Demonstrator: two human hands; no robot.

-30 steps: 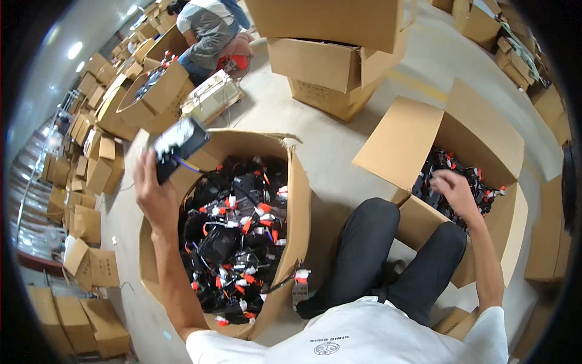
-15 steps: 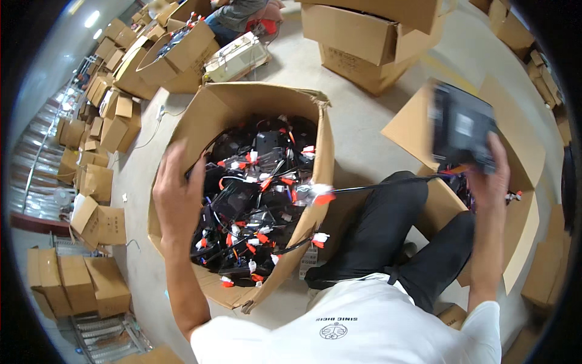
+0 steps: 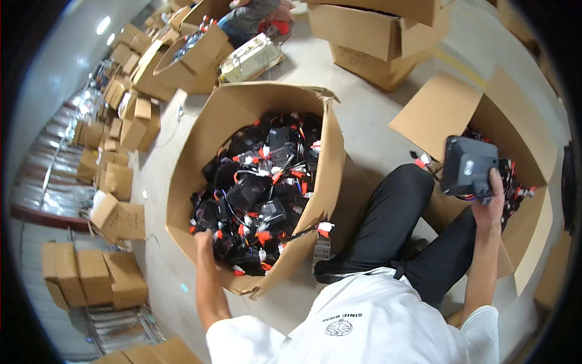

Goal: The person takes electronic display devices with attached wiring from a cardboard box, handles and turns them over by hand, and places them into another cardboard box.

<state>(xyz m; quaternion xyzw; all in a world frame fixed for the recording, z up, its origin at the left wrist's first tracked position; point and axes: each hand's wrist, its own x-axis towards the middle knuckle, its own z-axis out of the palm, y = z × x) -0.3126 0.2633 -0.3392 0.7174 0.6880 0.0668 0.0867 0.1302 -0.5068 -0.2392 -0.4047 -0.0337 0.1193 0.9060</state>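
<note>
My right hand (image 3: 488,205) grips a flat black plastic unit (image 3: 470,167) by its lower right edge, fingers wrapped round it. The unit has a small pale label and is above the open carton (image 3: 526,233) on my right; a white and red connector (image 3: 422,160) shows to its left. My left hand (image 3: 205,238) is down inside the large carton (image 3: 182,200) on my left, at the near left side of a heap of black units (image 3: 245,194) with cables and red and white connectors. Its fingers are mostly hidden in the heap, so their grip does not show.
My legs (image 3: 382,224) are between the two cartons. One cable with a connector (image 3: 325,229) hangs over the large carton's right rim. Beyond are a tall carton (image 3: 376,42), a pale machine (image 3: 251,57) and a seated person (image 3: 251,18). More cartons (image 3: 97,276) line the left.
My left hand has gone from above the large carton's left rim down into the heap. The unit in my right hand has moved lower over the right carton, its cable no longer stretched across my legs.
</note>
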